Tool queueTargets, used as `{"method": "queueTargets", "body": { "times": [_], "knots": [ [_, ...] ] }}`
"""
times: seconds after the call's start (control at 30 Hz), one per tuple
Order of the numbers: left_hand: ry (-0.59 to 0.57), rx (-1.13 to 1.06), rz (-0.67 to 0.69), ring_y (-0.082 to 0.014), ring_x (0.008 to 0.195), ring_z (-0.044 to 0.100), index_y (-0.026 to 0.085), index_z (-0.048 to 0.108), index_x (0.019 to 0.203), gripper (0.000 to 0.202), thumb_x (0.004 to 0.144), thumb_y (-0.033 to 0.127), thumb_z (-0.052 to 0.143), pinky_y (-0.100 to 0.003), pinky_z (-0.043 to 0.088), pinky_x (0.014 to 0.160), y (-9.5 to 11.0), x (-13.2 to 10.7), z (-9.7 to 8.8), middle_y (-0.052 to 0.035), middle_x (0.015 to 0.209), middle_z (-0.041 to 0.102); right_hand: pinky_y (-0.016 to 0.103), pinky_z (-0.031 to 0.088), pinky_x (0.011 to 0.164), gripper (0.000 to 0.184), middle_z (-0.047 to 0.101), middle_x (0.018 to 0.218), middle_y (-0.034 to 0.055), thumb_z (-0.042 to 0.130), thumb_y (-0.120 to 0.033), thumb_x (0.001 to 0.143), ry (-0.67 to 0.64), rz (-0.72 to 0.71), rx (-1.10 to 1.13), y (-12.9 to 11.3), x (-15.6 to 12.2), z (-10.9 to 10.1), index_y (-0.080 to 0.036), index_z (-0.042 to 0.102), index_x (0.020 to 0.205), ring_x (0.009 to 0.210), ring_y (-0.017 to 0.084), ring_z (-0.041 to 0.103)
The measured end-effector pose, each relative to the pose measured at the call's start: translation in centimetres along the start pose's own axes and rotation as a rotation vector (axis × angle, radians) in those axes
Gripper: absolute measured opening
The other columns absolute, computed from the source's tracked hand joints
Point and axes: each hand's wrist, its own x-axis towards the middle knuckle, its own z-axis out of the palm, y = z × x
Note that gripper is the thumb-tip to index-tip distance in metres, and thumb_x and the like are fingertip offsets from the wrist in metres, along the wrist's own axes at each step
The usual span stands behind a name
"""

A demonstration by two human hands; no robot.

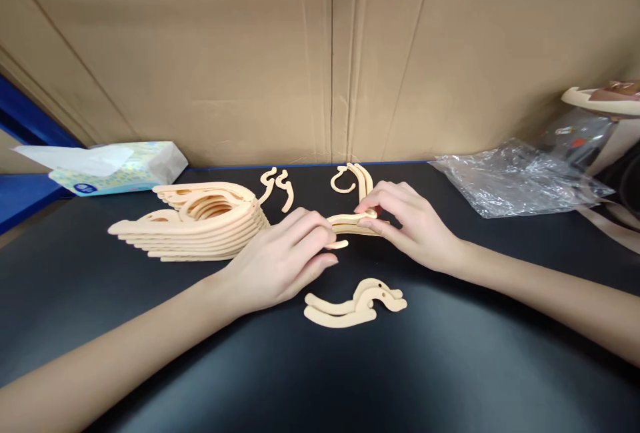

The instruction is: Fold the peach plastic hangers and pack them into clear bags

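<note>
Both my hands meet at the middle of the black table (pixel 450 366) on a small bundle of cream plastic hanger pieces (pixel 350 223). My left hand (pixel 285 259) pinches the bundle's left end with curled fingers. My right hand (pixel 410 223) grips its right end, fingers closed over the top. Two curved cream pieces (pixel 353 303) lie flat just in front of my hands. A stack of several cream hanger arms (pixel 200 226) sits to the left. Two loose hooks (pixel 277 186) and a group of hooks (pixel 353 178) lie behind.
A tissue box (pixel 115 166) rests at the back left. Crumpled clear plastic bags (pixel 515 179) lie at the back right, beside more cream parts and a brown object (pixel 607 99) at the right edge. A cardboard wall (pixel 320 53) closes the back.
</note>
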Motion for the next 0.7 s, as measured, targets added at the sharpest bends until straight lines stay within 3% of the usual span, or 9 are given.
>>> {"method": "queueTargets", "body": {
  "times": [0.13, 0.3, 0.47, 0.6, 0.7],
  "knots": [
    [0.011, -0.001, -0.09, -0.0164, 0.081, 0.061, 0.016, 0.056, 0.093, 0.021, 0.106, 0.02, 0.039, -0.027, 0.051, 0.069, -0.1, -0.3, 0.3, -0.0053, 0.093, 0.065, 0.03, 0.04, 0.073, 0.006, 0.065, 0.083, -0.0001, 0.055, -0.024, 0.101, 0.082, -0.002, 0.012, 0.2, -0.7, 0.6, -0.02, 0.056, 0.096, 0.073, 0.014, 0.057],
    [0.037, 0.098, -0.157, -0.0156, 0.091, 0.063, 0.017, 0.06, 0.101, 0.016, 0.104, 0.019, 0.045, -0.024, 0.049, 0.065, 0.1, -0.6, 0.7, -0.0072, 0.115, 0.063, 0.028, 0.046, 0.068, 0.004, 0.062, 0.079, -0.0018, 0.057, -0.023, 0.096, 0.171, -0.006, 0.082, 0.1, -0.8, 0.8, -0.023, 0.053, 0.097, 0.068, 0.014, 0.058],
    [0.099, 0.158, -0.274, -0.0176, 0.099, 0.06, 0.022, 0.059, 0.114, 0.019, 0.102, 0.015, 0.046, -0.024, 0.048, 0.068, -0.3, -1.2, 1.1, -0.0075, 0.127, 0.053, 0.028, 0.044, 0.063, 0.007, 0.065, 0.076, -0.0011, 0.056, -0.018, 0.096, 0.185, -0.151, 0.029, -0.3, -0.8, 0.7, -0.022, 0.053, 0.091, 0.065, 0.013, 0.058],
    [0.052, 0.178, -0.248, -0.0152, 0.083, 0.06, 0.018, 0.059, 0.103, 0.017, 0.103, 0.015, 0.042, -0.022, 0.045, 0.06, -0.6, -1.1, 1.2, -0.007, 0.108, 0.058, 0.028, 0.04, 0.058, 0.011, 0.069, 0.074, 0.0004, 0.055, -0.016, 0.098, 0.14, -0.322, -0.085, -0.9, -0.8, 0.5, -0.02, 0.058, 0.089, 0.063, 0.013, 0.058],
    [0.023, 0.162, -0.223, -0.0144, 0.071, 0.06, 0.017, 0.059, 0.098, 0.021, 0.105, 0.018, 0.039, -0.023, 0.046, 0.058, -0.4, -0.8, 1.0, -0.0029, 0.086, 0.061, 0.029, 0.041, 0.058, 0.009, 0.071, 0.074, 0.0019, 0.057, -0.015, 0.098, 0.161, -0.348, -0.151, -1.0, -0.9, 0.2, -0.018, 0.062, 0.091, 0.064, 0.014, 0.061]
  ]
}}
